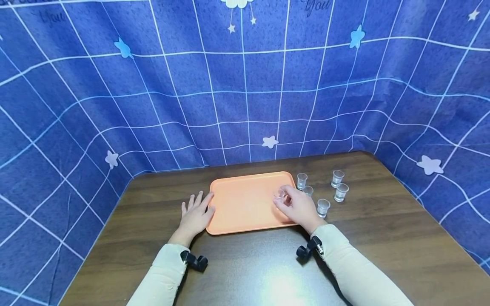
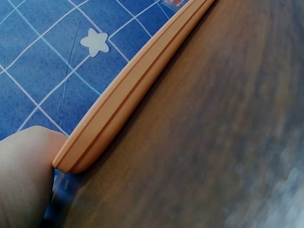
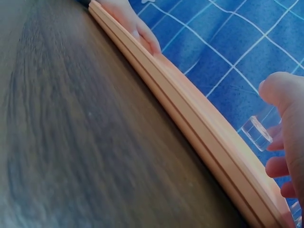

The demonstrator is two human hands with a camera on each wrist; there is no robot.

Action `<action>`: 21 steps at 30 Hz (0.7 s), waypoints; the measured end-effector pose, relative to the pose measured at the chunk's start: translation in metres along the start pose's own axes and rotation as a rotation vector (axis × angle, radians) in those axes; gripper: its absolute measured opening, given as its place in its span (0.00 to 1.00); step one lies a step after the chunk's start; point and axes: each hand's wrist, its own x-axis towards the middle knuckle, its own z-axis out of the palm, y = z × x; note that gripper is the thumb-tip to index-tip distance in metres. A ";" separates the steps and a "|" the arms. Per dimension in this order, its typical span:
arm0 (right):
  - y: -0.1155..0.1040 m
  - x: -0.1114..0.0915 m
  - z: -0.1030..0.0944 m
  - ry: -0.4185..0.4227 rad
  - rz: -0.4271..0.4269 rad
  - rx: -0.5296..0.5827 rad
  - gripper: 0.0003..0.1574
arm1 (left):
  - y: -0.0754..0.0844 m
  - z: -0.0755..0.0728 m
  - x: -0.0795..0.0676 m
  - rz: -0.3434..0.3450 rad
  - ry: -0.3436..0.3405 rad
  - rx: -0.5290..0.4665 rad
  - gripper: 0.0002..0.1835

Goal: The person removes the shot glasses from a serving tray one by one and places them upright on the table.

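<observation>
My right hand (image 1: 296, 206) pinches a small clear shot glass (image 1: 280, 194) over the right part of an orange tray (image 1: 245, 204). In the right wrist view the thick base of the shot glass (image 3: 257, 133) shows between thumb and fingers, above the tray's rim (image 3: 190, 128). My left hand (image 1: 195, 215) rests at the tray's left edge, its fingers spread and fairly straight. The left wrist view shows part of that hand (image 2: 28, 171) against the corner of the tray (image 2: 128, 95).
Right of the tray stand several more clear shot glasses: one (image 1: 302, 181) by its far corner, one (image 1: 323, 208) beside my right wrist, and a pair (image 1: 337, 178) farther right. A brown wooden table (image 1: 245, 263) lies beneath, with a blue patterned cloth (image 1: 245, 106) behind and at the sides.
</observation>
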 end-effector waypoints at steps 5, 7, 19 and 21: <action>0.002 -0.003 -0.001 0.035 -0.056 -0.005 0.18 | 0.001 0.001 -0.001 -0.010 -0.011 -0.008 0.31; 0.003 -0.005 -0.003 0.036 -0.083 -0.006 0.18 | 0.002 0.001 -0.001 -0.012 -0.011 -0.006 0.31; 0.009 -0.015 -0.014 0.059 -0.166 0.002 0.20 | 0.003 -0.001 -0.001 -0.007 0.002 -0.006 0.30; 0.011 -0.016 -0.014 0.060 -0.172 -0.002 0.19 | 0.002 -0.001 -0.002 -0.007 0.001 -0.010 0.30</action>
